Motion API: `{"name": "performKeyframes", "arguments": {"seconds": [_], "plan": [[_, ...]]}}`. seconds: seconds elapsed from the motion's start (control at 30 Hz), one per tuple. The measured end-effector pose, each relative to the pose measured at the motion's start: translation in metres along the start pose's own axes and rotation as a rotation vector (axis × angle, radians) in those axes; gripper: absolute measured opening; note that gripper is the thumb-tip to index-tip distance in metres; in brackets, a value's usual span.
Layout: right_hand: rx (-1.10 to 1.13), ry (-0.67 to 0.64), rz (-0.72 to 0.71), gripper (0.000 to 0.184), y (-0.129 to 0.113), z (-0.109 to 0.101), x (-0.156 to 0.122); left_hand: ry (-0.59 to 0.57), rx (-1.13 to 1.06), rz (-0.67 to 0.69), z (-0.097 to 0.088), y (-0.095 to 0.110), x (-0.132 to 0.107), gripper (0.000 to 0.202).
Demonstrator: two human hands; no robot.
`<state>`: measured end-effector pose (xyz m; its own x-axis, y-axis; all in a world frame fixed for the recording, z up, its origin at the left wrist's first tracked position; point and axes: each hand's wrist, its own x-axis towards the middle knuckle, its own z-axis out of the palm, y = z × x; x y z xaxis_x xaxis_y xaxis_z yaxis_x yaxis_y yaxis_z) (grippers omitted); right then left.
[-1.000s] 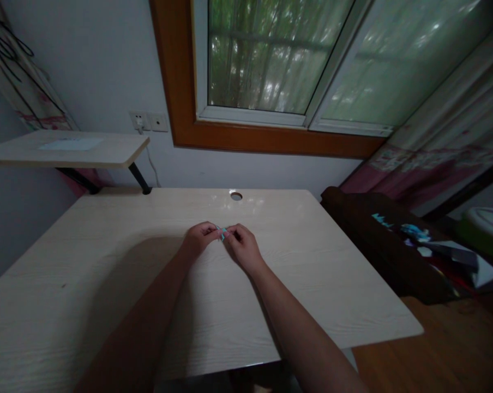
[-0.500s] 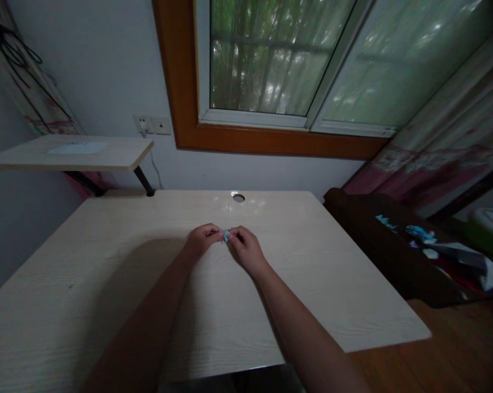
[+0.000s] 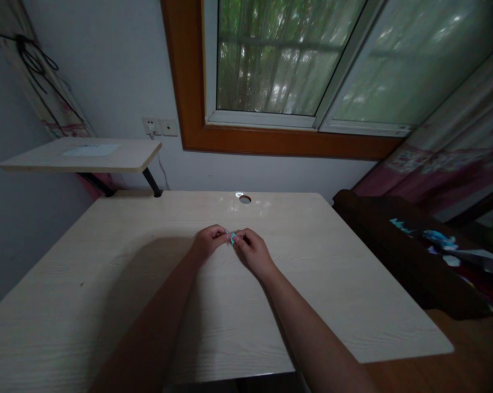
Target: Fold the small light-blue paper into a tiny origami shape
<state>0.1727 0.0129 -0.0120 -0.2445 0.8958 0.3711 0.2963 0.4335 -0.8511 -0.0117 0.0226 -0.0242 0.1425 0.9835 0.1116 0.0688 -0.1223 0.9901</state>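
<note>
The fingers of the left hand (image 3: 205, 243) and of the right hand (image 3: 254, 252) are closed in a pinch, grasping a small, curved turquoise piece (image 3: 232, 238) of undetermined material. The piece sits between the opposing fingertips, above the pale, wood-grained worktop (image 3: 332, 284). Compared with one second ago, the visible part of the piece appears more curved; the cause cannot be determined at this size. The view has shifted, but both hands keep nearly the same position relative to the round cable hole (image 3: 245, 200) beyond the fingers. Judgement: handling remains a fine, two-handed fingertip operation, without transfer or release.
</note>
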Motion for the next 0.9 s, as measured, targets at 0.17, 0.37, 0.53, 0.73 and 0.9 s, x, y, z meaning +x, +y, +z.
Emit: {"name": "performKeyframes", "arguments": {"seconds": [0.17, 0.37, 0.53, 0.73, 0.9], "plan": [[-0.007, 0.011, -0.003, 0.021, 0.000, 0.001, -0.002, 0.040, 0.102, 0.014, 0.001, 0.005, -0.005, 0.027], [-0.014, 0.007, -0.033, 0.021, -0.003, 0.001, -0.004, 0.070, 0.117, 0.044, 0.004, 0.011, -0.011, 0.025], [-0.052, 0.001, -0.066, 0.020, -0.006, 0.000, -0.005, 0.058, 0.112, 0.053, 0.005, 0.010, -0.012, 0.024], [-0.088, 0.009, -0.073, 0.019, -0.007, 0.001, -0.006, 0.091, 0.109, 0.082, 0.010, 0.007, -0.010, 0.020], [-0.100, 0.013, -0.058, 0.018, -0.007, 0.002, -0.009, 0.099, 0.131, 0.072, 0.011, 0.006, -0.012, 0.019]]}}
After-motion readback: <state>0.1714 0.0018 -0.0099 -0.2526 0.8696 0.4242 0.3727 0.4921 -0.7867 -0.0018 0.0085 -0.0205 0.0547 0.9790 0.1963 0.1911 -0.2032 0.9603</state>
